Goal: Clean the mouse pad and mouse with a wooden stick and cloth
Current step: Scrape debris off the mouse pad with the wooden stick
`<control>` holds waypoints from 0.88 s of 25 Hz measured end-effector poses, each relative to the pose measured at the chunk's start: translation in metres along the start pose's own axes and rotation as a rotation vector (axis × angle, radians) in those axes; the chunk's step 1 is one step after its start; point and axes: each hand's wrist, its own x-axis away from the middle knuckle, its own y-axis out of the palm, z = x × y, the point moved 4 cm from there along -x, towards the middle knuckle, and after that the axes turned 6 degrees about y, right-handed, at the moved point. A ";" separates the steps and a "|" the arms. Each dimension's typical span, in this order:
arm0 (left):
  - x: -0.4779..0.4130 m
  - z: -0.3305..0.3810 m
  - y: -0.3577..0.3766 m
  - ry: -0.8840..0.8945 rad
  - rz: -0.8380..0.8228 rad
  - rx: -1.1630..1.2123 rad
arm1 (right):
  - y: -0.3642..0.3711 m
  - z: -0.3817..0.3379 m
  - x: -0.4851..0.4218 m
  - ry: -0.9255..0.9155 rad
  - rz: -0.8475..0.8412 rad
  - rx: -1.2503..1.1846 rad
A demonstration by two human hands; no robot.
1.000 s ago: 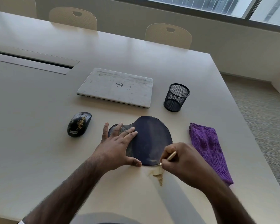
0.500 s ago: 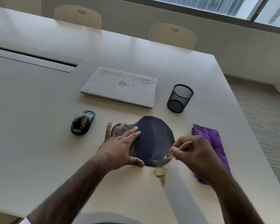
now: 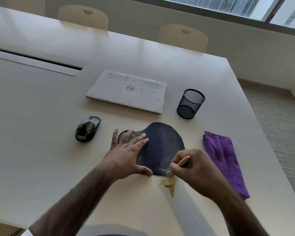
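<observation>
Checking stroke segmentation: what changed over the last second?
Right hand, gripping the stick throughout, moved up onto the mouse pad, then scraped back to its near edge by the crumbs. Left hand stays pressed flat on the pad; mouse and cloth unmoved.

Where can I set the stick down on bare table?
Bare table lies left of the mouse, and between the mesh cup and purple cloth. Crowded: near edge of the mouse pad, with left hand, right hand, stick and crumb pile.
</observation>
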 end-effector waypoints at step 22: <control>0.001 0.002 -0.001 -0.006 -0.024 0.020 | -0.001 -0.012 -0.026 -0.006 0.057 -0.002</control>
